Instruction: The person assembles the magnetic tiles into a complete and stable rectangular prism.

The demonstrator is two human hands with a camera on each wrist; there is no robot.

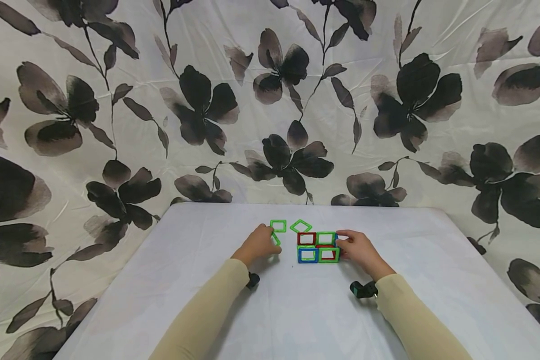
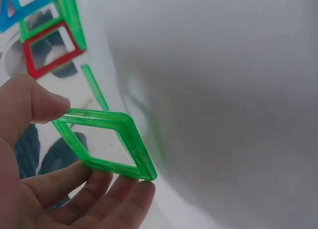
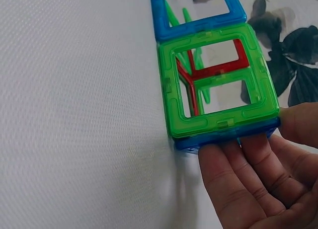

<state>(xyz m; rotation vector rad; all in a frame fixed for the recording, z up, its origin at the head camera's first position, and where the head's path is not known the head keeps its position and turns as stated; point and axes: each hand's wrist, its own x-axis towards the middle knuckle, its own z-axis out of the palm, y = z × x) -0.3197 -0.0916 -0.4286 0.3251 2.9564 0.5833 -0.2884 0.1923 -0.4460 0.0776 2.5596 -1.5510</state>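
Note:
In the head view, a block structure [image 1: 308, 256] of framed magnetic tiles stands near the table's middle, with blue, green and red frames. My left hand [image 1: 257, 244], to its left, pinches a green magnetic tile [image 2: 134, 134] between thumb and fingers; the tile is tilted and apart from the structure. On the structure's right side, my right hand [image 1: 359, 250] holds a blue magnetic tile [image 3: 228, 135], fingers against its outer face and thumb at its far edge. This blue tile sits against a green square tile [image 3: 174, 105] of the structure.
Two loose green tiles lie behind: a square one [image 1: 278, 220] and a diamond-turned one [image 1: 301, 221]. The white table [image 1: 297, 310] ends at a flower-patterned cloth [image 1: 234, 165]. A dark wrist camera [image 1: 362, 289] sits by the right cuff.

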